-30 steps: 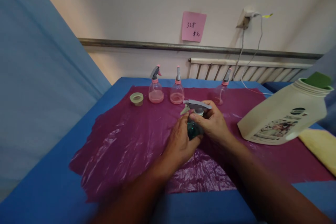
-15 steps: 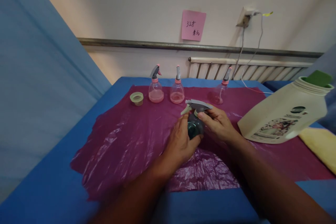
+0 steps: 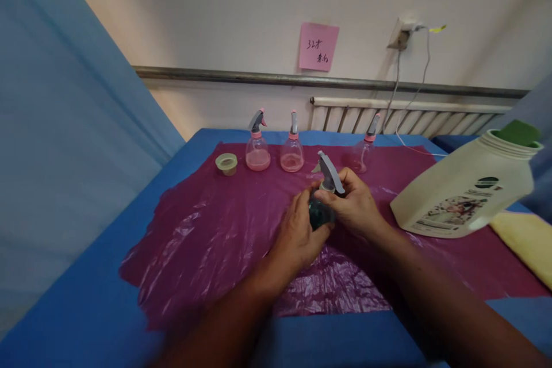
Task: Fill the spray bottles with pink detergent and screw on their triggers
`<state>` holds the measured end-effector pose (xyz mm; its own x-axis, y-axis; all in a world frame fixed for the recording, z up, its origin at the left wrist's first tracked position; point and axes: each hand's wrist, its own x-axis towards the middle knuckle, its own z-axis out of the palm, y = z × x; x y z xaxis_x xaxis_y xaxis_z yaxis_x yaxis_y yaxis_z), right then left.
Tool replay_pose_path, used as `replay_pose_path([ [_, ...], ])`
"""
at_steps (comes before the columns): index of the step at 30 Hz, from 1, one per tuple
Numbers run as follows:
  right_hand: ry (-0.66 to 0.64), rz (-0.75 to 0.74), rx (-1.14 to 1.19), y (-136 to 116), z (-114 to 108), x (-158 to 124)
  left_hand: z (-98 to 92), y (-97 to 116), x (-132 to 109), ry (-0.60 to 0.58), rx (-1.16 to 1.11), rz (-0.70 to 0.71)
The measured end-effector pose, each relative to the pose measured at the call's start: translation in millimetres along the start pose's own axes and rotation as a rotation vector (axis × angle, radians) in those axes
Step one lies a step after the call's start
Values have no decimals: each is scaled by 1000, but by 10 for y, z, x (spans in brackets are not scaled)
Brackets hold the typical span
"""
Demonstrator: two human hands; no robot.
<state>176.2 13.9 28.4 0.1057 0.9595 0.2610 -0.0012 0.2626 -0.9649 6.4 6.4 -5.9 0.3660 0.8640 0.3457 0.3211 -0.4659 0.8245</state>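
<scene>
A small dark green spray bottle (image 3: pixel 318 214) stands on the purple plastic sheet (image 3: pixel 207 236) at the middle of the table. My left hand (image 3: pixel 297 236) is wrapped round its round body. My right hand (image 3: pixel 356 205) pinches the collar under the grey trigger head (image 3: pixel 329 172), whose nozzle points away from me and up to the left. Both hands are closed on the bottle.
Three small pink spray bottles (image 3: pixel 257 152) (image 3: pixel 292 153) (image 3: pixel 362 155) stand in a row at the back, with a pale green cap (image 3: pixel 226 163) to their left. A big cream detergent jug (image 3: pixel 468 190) lies tilted at the right, beside a yellow cloth (image 3: pixel 528 238). A blue curtain (image 3: pixel 64 144) hangs left.
The grey trigger head has turned: its nozzle pointed left and lay level before, now it points away and upward. My right hand has shifted round the collar. My left hand kept its hold.
</scene>
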Motion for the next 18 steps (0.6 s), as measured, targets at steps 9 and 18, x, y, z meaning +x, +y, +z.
replay_pose_path([
  [9,190,-17,-117,6,227,-17,5,-24,2,-5,19,-8],
  [18,-84,-183,-194,60,-40,-130,-19,-31,-19,-23,53,-1],
])
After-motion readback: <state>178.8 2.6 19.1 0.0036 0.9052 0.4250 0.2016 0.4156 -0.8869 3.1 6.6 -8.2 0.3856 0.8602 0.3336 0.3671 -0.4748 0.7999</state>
